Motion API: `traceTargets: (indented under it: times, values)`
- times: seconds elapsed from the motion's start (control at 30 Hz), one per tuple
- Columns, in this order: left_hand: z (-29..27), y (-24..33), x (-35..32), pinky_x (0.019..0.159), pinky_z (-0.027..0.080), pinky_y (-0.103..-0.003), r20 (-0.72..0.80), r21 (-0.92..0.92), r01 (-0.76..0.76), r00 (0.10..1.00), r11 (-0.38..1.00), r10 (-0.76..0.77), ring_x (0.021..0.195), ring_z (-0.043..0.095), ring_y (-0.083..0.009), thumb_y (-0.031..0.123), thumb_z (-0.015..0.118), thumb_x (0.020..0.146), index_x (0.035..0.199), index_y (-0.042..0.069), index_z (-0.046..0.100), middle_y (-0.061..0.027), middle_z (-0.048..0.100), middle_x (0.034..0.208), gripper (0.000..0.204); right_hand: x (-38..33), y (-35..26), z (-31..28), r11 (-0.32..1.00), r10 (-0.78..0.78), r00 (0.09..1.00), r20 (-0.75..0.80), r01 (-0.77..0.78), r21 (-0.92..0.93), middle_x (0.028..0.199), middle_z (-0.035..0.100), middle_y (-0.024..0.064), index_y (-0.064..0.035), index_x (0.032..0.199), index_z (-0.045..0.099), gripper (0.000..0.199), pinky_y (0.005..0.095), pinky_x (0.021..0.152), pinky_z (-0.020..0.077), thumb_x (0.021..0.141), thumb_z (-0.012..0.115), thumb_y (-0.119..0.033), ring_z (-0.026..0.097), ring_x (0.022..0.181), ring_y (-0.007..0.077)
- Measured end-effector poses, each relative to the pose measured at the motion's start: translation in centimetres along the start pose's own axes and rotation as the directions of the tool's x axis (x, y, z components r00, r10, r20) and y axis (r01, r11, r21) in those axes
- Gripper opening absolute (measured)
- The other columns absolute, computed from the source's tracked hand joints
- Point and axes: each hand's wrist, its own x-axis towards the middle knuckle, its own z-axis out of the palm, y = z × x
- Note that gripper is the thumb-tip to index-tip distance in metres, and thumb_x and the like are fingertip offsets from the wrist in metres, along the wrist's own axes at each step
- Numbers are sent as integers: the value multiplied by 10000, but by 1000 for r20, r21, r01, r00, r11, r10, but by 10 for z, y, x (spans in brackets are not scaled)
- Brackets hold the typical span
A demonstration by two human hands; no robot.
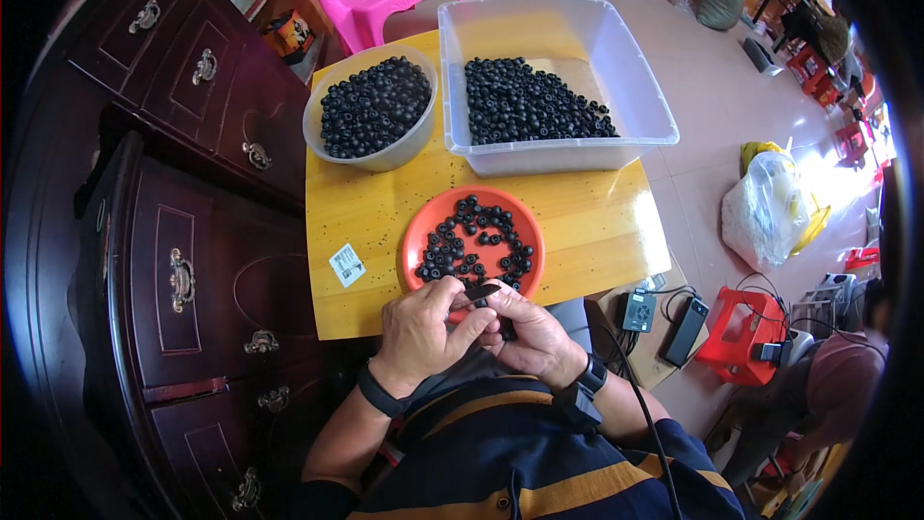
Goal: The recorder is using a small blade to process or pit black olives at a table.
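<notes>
Both my hands meet at the near rim of an orange-red plate [414,221], which holds many small round black parts with holes [481,221]. My right hand [531,335] is closed around a small dark-bladed tool, seemingly a knife [483,292]; its blade shows above the fingers and its dark handle partly under them. My left hand [414,335] is closed, thumb and fingertips pressed together beside the blade. A small black part [480,303] seems to be pinched between the hands, mostly hidden by fingers.
On the yellow table [577,241] stand a round translucent tub [385,162] and a large clear bin [616,67], both with more black parts. A white label [346,265] lies left. Dark drawers [192,270] flank the left side; a red stool [741,337] stands right. A cable [635,385] crosses my right arm.
</notes>
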Motion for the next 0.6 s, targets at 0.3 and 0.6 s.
traceTargets:
  times: [0.3,0.6]
  values:
    - [-5,0,-1,529,493,-350,25,11,-17,1000,1000,17,593,654,-260,313,711,896,831,58,589,-82,632,668,290,5,2,0,999,-30,1000,9,30,-29,827,578,-31,-125,989,586,34,225,672,483,980,604,-153,536,700,64]
    - [-26,15,13,558,505,-329,71,-99,11,997,995,-4,590,658,-233,154,740,839,922,55,642,-85,636,661,162,3,1,-2,1000,6,1000,19,-6,-29,892,642,-28,-135,1033,595,86,233,691,519,998,594,-214,605,762,65]
